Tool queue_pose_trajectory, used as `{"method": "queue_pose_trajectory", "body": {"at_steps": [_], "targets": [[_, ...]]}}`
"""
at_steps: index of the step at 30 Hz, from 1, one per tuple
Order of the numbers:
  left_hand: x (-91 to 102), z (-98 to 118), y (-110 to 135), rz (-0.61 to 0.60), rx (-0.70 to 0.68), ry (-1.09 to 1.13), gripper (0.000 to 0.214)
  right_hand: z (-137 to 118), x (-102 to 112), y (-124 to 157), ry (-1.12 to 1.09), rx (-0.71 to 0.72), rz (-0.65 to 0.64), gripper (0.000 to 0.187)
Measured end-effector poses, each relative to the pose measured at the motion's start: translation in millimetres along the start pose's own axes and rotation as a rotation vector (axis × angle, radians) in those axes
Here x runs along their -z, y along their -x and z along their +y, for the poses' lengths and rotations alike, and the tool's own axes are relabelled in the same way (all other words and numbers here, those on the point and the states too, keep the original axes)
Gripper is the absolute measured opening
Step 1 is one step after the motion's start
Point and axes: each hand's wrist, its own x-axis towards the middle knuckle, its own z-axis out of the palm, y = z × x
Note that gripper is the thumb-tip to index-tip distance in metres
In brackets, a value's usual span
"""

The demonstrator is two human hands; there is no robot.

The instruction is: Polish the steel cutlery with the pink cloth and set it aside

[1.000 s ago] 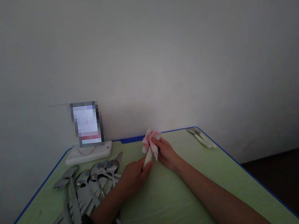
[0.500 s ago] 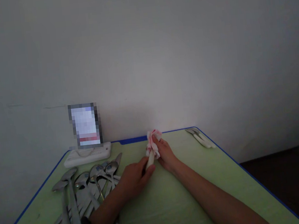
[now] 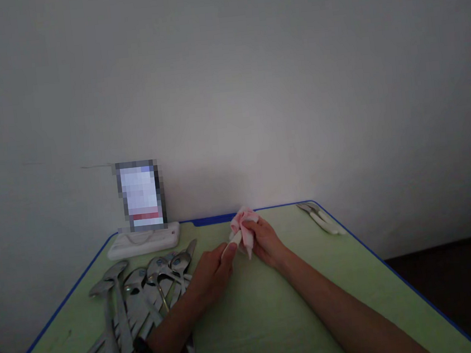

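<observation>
My left hand (image 3: 212,271) pinches the white handle of a utensil (image 3: 234,240) near the middle of the green table (image 3: 275,318). My right hand (image 3: 265,239) is closed around a pink and white cloth (image 3: 243,226) wrapped over the utensil's far end, which the cloth hides. Both hands meet just in front of the table's far edge. A dark bracelet sits on my left wrist.
Several metal spoons and forks (image 3: 142,290) lie fanned out at the left under my left forearm. Two white-handled utensils (image 3: 319,219) lie at the far right corner. A white stand (image 3: 143,241) holding a blurred upright card sits at the far left by the wall.
My left hand has slid back along the handle to pinch its tip, and the utensil now lies flatter. The cloth stays bunched in my right hand, slightly lower over the utensil.
</observation>
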Motion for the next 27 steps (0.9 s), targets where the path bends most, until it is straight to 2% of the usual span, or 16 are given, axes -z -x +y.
{"method": "queue_pose_trajectory", "body": {"at_steps": [10, 27], "targets": [[-0.3, -2.7, 3.1, -0.12, -0.063, -0.145, 0.041, 4.0, 0.2, -3.1, -0.022, -0.013, -0.014, 0.022], [-1.7, -4.7, 1.5, -0.123, -0.069, -0.2, 0.039, 2.8, 0.4, -2.4, 0.003, -0.062, -0.035, 0.023]]}}
